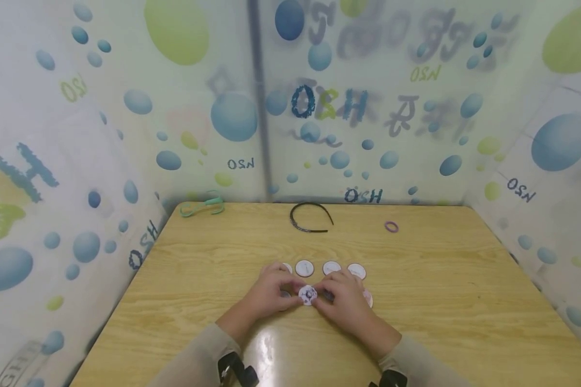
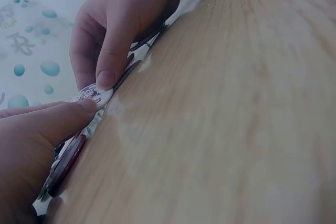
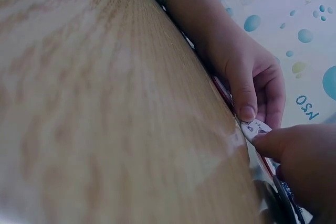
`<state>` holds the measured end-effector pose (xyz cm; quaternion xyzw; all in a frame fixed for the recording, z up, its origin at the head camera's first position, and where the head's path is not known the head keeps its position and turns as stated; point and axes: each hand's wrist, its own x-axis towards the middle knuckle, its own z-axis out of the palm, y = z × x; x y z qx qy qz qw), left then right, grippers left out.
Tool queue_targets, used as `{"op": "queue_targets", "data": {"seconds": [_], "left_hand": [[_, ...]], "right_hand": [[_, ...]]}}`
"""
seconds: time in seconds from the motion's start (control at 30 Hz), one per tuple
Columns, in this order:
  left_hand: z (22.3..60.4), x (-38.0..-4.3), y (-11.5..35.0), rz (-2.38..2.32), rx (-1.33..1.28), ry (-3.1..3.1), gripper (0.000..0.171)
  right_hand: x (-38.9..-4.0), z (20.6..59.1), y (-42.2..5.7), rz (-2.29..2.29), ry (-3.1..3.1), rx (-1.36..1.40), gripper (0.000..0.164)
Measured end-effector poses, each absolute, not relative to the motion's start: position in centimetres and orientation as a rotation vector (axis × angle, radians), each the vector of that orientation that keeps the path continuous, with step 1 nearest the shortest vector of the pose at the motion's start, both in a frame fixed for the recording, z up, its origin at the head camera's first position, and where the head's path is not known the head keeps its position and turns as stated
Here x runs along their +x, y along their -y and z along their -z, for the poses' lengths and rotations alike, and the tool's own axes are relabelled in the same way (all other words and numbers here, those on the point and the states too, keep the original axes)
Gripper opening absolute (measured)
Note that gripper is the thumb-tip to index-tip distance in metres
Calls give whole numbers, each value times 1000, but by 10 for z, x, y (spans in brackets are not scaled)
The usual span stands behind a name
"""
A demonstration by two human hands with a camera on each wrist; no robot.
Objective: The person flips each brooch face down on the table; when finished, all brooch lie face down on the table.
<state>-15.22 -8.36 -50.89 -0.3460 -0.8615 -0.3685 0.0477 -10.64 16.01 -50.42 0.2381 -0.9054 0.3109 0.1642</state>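
Note:
A small round badge [image 1: 307, 295] with a dark drawing on its white face is held between both hands in the head view. My left hand [image 1: 275, 289] pinches its left edge with thumb and fingers. On the opposite edge, the thumb and fingers of my right hand [image 1: 345, 302] grip it. The left wrist view shows the badge [image 2: 94, 94] tilted up close over the table, both thumbs on its face. Behind the hands lies a row of white round badges [image 1: 304, 268]. A pinkish badge [image 1: 368, 298] shows partly past the right hand, and others are half hidden under the fingers.
Farther back on the wooden table [image 1: 440, 301] lie a black headband [image 1: 292, 219] and a purple ring-shaped band [image 1: 391, 227]. A green looped item [image 1: 202, 206] sits in the far left corner. Printed curtains [image 1: 213, 177] with bubble patterns enclose the table's back and sides.

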Motion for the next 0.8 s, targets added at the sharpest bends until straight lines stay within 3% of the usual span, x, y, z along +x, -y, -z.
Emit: {"op": "queue_targets", "data": {"seconds": [0.8], "left_hand": [[504, -150, 85, 1176, -1068, 2563, 19]], "right_hand": [[-107, 504, -161, -906, 2522, 692, 19]]}}
